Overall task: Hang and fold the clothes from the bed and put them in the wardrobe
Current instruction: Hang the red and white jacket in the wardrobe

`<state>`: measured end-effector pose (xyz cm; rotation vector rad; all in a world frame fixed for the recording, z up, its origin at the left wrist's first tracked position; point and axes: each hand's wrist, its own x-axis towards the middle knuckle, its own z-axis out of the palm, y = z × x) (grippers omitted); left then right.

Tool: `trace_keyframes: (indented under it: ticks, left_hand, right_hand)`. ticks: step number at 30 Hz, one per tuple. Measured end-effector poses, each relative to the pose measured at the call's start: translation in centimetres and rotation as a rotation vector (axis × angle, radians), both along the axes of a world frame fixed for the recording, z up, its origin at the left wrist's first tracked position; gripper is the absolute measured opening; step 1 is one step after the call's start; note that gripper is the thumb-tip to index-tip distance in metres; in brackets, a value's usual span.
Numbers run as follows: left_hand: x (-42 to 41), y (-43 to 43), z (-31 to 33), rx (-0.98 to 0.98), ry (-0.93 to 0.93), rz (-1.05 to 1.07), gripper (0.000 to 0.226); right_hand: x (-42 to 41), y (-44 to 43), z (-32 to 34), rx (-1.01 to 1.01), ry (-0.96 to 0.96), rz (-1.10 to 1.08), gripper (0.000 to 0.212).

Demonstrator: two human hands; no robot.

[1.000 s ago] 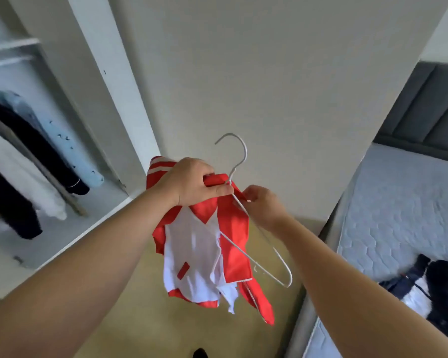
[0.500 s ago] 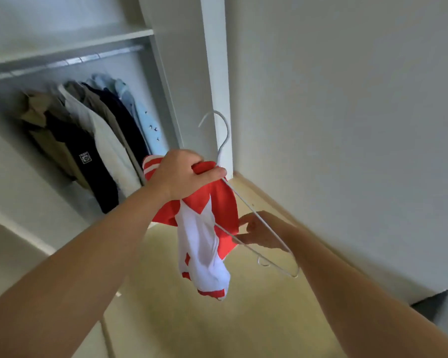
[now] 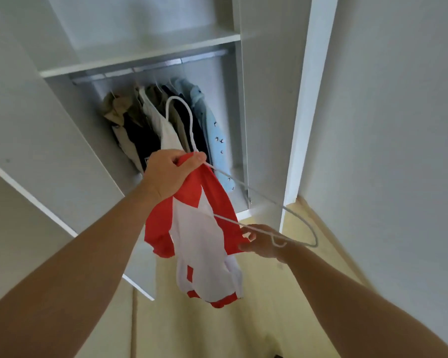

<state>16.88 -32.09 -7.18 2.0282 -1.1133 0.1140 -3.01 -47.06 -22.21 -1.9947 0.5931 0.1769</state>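
A red and white shirt (image 3: 204, 236) hangs bunched on a white wire hanger (image 3: 259, 195) in front of the open wardrobe (image 3: 267, 125). My left hand (image 3: 170, 171) grips the shirt's collar together with the hanger's neck, just under the hook (image 3: 177, 109). My right hand (image 3: 265, 242) sits lower right, its fingers on the shirt's red hem beside the hanger's lower wire. Half of the hanger sticks out bare to the right.
Several garments (image 3: 166, 125) hang on the wardrobe's metal rail (image 3: 150, 67), the rightmost a light blue shirt (image 3: 212, 133). A shelf (image 3: 140, 55) runs above the rail. An open white door (image 3: 47, 161) stands at left, a white wall (image 3: 398, 151) at right, beige floor (image 3: 243, 329) below.
The view has swung left from the bed to face the wardrobe. Both hands carried the hanger and shirt toward the rail. My right hand slid down from the hanger's neck to the shirt's hem.
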Motion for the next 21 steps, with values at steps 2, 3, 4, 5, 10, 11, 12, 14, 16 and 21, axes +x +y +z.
trace_keyframes:
  ticks: [2,3,4,5,10,11,12,14,16,21]
  left_hand:
    - [2.9,-0.7,0.2,-0.015,0.040,0.066,0.080]
    - [4.4,-0.8,0.2,-0.007,0.055,0.105,0.083]
    - [5.8,-0.8,0.1,0.008,0.073,0.147,0.082]
    - [7.2,-0.7,-0.1,0.017,0.098,0.187,0.080]
    - [14.6,-0.4,-1.8,0.004,0.213,0.298,0.039]
    - [16.2,-0.5,-2.2,0.003,0.236,0.309,0.036]
    - [18.0,-0.6,-2.6,0.012,0.246,0.317,0.036]
    - [21.8,-1.0,-3.5,0.063,0.231,0.324,0.039]
    - [25.6,-1.9,-4.3,0.137,0.169,0.327,0.052]
    - [31.4,-5.9,-4.9,0.325,0.031,0.367,0.074]
  right_hand:
    - [3.2,-2.1,-0.4,-0.087,0.020,-0.106,0.018]
    - [4.7,-3.0,-0.4,-0.043,-0.001,-0.158,0.016]
    - [6.1,-3.9,-0.1,0.019,-0.023,-0.204,0.013]
    - [7.5,-4.8,0.3,0.054,-0.046,-0.237,0.008]
    - [15.1,-8.8,2.6,0.026,-0.173,-0.453,0.018]
    - [16.9,-9.6,2.9,-0.127,-0.177,-0.418,0.020]
    - [18.4,-10.5,3.2,-0.242,-0.184,-0.389,0.021]
    - [21.4,-12.1,4.7,-0.350,-0.246,-0.352,0.017]
    - [24.3,-13.7,6.5,-0.400,-0.277,-0.343,0.017]
    - [30.6,-16.5,11.5,-0.642,-0.190,-0.250,0.042]
